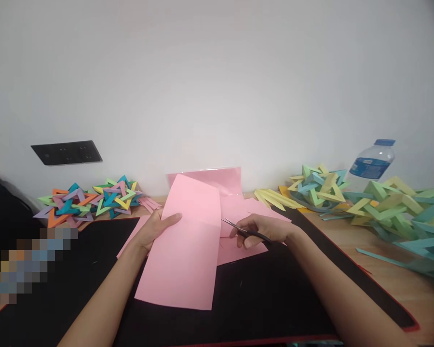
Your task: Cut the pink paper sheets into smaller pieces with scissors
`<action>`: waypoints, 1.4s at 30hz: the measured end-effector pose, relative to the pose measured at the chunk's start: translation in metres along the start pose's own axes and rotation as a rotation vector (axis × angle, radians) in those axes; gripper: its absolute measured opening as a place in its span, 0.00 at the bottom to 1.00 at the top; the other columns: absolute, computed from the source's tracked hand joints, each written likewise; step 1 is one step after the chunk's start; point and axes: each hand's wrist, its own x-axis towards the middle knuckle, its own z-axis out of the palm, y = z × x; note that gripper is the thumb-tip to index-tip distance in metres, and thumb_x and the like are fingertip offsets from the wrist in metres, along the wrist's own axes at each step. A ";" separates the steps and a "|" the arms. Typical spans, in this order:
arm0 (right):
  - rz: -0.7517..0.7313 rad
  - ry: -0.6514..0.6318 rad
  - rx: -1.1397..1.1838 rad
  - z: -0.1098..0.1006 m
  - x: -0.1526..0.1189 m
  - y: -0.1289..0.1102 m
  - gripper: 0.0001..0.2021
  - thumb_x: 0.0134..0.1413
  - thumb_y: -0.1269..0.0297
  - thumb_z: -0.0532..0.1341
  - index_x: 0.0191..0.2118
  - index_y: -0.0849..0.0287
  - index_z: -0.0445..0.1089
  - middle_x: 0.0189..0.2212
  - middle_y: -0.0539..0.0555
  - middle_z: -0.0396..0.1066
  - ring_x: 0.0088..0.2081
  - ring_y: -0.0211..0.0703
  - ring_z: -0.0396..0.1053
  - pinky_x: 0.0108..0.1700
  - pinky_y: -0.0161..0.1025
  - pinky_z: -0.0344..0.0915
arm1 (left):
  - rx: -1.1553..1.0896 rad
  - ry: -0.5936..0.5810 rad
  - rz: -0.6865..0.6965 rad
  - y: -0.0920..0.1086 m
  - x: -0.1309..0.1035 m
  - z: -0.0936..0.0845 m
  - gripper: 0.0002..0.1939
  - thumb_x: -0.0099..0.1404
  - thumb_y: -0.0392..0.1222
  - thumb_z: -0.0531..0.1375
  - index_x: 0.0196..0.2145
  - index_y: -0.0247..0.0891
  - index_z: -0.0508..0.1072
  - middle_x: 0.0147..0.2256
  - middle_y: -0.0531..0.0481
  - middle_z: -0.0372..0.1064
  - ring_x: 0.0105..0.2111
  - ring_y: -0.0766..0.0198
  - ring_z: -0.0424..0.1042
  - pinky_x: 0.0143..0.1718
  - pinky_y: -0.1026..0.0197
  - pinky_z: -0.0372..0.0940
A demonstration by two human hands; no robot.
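A sheet of pink paper [186,250] is raised above the black mat, gripped at its left edge by my left hand [159,226], thumb on the front and the other fingers behind it. My right hand [258,230] is closed round a pair of scissors [251,233] with dark handles. Their metal tips point left, close to the sheet's right edge; whether they touch it I cannot tell. More pink paper [244,250] lies on the mat behind and below the raised sheet, partly hidden by it and by my right hand.
Folded paper stars in many colours [117,197] stand at the back left, and green, yellow and blue ones [390,205] at the right. A water bottle [372,161] rises behind them. Yellow strips [278,198] lie behind the black mat [275,299]. A socket panel [67,152] is on the wall.
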 end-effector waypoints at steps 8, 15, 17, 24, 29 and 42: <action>-0.013 -0.054 -0.001 0.017 -0.007 -0.001 0.21 0.43 0.56 0.67 0.44 0.61 0.68 0.31 0.52 0.69 0.32 0.38 0.66 0.38 0.37 0.62 | 0.042 -0.041 -0.034 -0.008 -0.001 0.000 0.15 0.55 0.42 0.65 0.39 0.32 0.73 0.35 0.40 0.76 0.29 0.58 0.75 0.30 0.59 0.70; -0.001 -0.042 0.012 0.023 -0.006 -0.012 0.20 0.43 0.57 0.67 0.43 0.61 0.69 0.28 0.51 0.68 0.31 0.38 0.66 0.37 0.36 0.61 | 0.112 -0.051 -0.002 -0.004 -0.007 0.001 0.11 0.55 0.42 0.65 0.34 0.32 0.73 0.29 0.46 0.75 0.25 0.62 0.73 0.23 0.65 0.67; 0.002 -0.036 0.018 0.022 -0.006 -0.011 0.20 0.43 0.57 0.67 0.43 0.61 0.69 0.28 0.50 0.68 0.31 0.37 0.65 0.36 0.35 0.61 | 0.123 -0.032 0.006 -0.003 -0.008 0.002 0.12 0.55 0.43 0.65 0.34 0.33 0.73 0.28 0.47 0.75 0.25 0.63 0.72 0.23 0.65 0.67; -0.011 -0.051 0.052 0.024 -0.003 -0.009 0.24 0.41 0.53 0.67 0.43 0.61 0.70 0.28 0.50 0.66 0.29 0.36 0.62 0.35 0.35 0.59 | 0.192 0.014 0.032 0.009 -0.011 0.003 0.11 0.54 0.45 0.65 0.31 0.33 0.73 0.26 0.49 0.74 0.23 0.63 0.72 0.22 0.65 0.67; -0.032 -0.041 0.065 0.027 -0.002 -0.008 0.23 0.42 0.53 0.67 0.43 0.61 0.69 0.26 0.49 0.65 0.29 0.36 0.62 0.34 0.35 0.59 | 0.223 0.049 0.015 0.011 -0.012 0.000 0.11 0.53 0.45 0.65 0.31 0.35 0.74 0.22 0.51 0.73 0.21 0.64 0.71 0.20 0.66 0.65; 0.002 -0.019 -0.027 0.027 -0.002 -0.010 0.24 0.40 0.51 0.67 0.43 0.60 0.71 0.29 0.49 0.65 0.30 0.36 0.61 0.35 0.33 0.57 | 0.267 0.004 0.002 0.006 -0.009 0.000 0.14 0.53 0.46 0.65 0.35 0.34 0.74 0.27 0.47 0.75 0.22 0.61 0.72 0.20 0.65 0.65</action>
